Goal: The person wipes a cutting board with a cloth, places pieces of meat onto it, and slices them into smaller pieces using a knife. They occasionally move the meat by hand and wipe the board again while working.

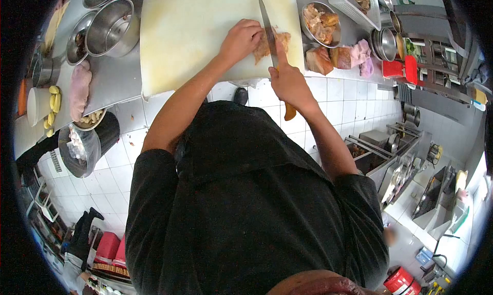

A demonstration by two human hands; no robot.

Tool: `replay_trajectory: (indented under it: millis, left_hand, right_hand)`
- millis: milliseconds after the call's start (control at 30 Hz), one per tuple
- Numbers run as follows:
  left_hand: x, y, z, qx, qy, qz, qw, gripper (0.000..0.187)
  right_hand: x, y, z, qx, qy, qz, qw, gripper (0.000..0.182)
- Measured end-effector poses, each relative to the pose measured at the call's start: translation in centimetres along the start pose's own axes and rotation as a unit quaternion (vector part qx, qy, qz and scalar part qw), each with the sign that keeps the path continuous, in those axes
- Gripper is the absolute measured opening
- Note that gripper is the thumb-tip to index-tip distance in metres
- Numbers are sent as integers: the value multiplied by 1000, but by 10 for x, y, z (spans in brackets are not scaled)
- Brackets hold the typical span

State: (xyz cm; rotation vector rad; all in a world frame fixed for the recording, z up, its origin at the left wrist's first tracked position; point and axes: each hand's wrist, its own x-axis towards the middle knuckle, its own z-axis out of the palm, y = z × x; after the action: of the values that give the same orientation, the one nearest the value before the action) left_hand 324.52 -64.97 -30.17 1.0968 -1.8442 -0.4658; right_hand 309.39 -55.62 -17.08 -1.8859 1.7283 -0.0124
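My right hand (291, 87) is closed around the yellow handle of a large kitchen knife (267, 25), its index finger stretched along the blade. The blade points away from me and lies over a flat, brownish piece of meat (263, 49) on a white cutting board (195, 33). My left hand (241, 40) presses the left side of that meat with curled fingers, close beside the blade. Part of the meat lies to the right of the knife. My left fingertips are partly hidden.
Right of the board stand a metal bowl of meat pieces (321, 23), browned meat chunks (319, 61) and a white basket (354, 5). On the left are metal pots (112, 30), a pale piece of meat (80, 89) and a lined bin (84, 151). Another person (77, 249) is at lower left.
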Motion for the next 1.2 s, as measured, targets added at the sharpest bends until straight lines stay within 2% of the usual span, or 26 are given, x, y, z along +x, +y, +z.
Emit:
replay_trajectory:
  millis: [100,233,333,367,600,700,900,1000,1033,1100,1200]
  left_hand:
    - [0,0,1,-3,-5,-6,1000,15]
    - [1,1,1,9,-5,-11,1000,15]
    - [1,0,0,11,-7,11,1000,16]
    - [-1,1,-2,11,-17,3,1000,16]
    - [0,-2,1,-3,8,-24,1000,16]
    - [2,4,0,-11,3,-40,999,16]
    - [6,7,4,-2,-40,-42,998,16]
    - [9,4,11,12,-35,-20,999,16]
    - [8,2,8,23,-33,-8,999,16]
    - [7,1,4,21,-54,-7,998,16]
    - [10,5,1,17,-46,-26,998,18]
  right_hand:
    - [0,-1,2,4,-8,23,1000,75]
    - [17,13,25,3,25,7,1000,79]
    - [45,19,25,3,52,-35,998,78]
    - [54,32,31,-18,89,-77,993,77]
    - [25,22,-4,48,-21,1,999,74]
    - [14,29,10,38,-9,-1,999,80]
    - [13,35,30,16,76,-51,996,77]
    - [39,35,27,46,56,-35,997,76]
    - [53,41,30,5,129,-98,987,75]
    - [64,46,26,64,57,-54,995,73]
    - [56,38,5,34,50,-51,997,72]
